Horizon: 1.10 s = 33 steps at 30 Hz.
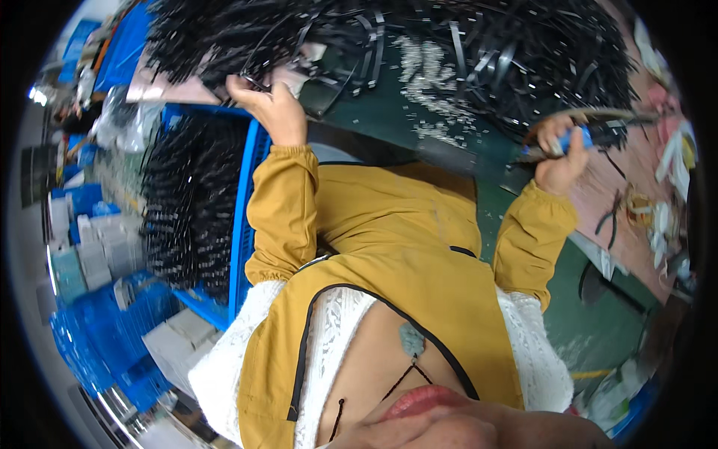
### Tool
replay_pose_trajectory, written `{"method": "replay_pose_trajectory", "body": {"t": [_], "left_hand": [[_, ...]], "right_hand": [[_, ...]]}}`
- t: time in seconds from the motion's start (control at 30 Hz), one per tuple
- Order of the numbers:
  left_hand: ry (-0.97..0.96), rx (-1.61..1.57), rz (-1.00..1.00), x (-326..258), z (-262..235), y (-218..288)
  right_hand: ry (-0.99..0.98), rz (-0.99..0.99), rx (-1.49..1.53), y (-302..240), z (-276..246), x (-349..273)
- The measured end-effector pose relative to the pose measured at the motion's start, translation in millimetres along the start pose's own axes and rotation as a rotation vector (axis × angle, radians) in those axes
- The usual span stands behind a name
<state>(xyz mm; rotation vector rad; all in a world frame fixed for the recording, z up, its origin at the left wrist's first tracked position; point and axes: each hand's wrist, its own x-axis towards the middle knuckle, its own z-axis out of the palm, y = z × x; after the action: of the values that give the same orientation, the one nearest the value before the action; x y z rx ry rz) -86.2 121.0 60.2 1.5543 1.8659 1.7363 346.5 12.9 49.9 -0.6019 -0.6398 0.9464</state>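
My left hand (277, 108) is at the near edge of a pile of thin black strips (217, 45), palm turned up. Its thumb stands apart from the fingers, which reach to the strip ends; motion blurs them. My right hand (559, 157) is closed round a hand tool with a blue grip (576, 140), at the near edge of a second heap of black strips (546, 60). The tool's working end is blurred and partly covered by my fingers. Many small silvery metal pieces (441, 90) lie scattered on the dark green tabletop (374, 112) between the hands.
Left of my lap stands a blue crate (250, 165) filled with bundled black strips (191, 202). Dark-handled pliers (609, 221) lie at the right on pinkish sheeting (643, 247). Blue bins (112, 329) and white boxes (176, 337) are stacked at the far left.
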Motion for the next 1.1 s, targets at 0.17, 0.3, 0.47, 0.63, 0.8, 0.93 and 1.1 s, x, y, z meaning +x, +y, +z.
{"method": "replay_pose_trajectory", "body": {"t": [0.17,0.3,0.47,0.63,0.8,0.93,1.1], "left_hand": [[-0.353,0.401,0.774,20,40,-1],[-0.377,0.620,0.686,18,34,18],[-0.374,0.772,0.437,12,27,12],[-0.499,0.676,0.550,37,27,40],[-0.443,0.224,0.996,86,105,101],[-0.751,0.559,1.203,126,184,105],[-0.512,0.235,1.229,166,188,133]], "right_hand": [[0.102,-0.092,-0.484,-35,-35,-4],[-0.219,-0.200,-1.163,-55,-45,26],[-0.833,-0.393,-1.719,-28,-31,98],[-0.747,-0.793,-1.460,-23,-27,109],[0.282,-0.362,-0.501,-47,-27,130],[0.379,-0.420,-0.428,-88,-48,100],[0.388,-0.338,-0.499,-125,-55,-37]]}}
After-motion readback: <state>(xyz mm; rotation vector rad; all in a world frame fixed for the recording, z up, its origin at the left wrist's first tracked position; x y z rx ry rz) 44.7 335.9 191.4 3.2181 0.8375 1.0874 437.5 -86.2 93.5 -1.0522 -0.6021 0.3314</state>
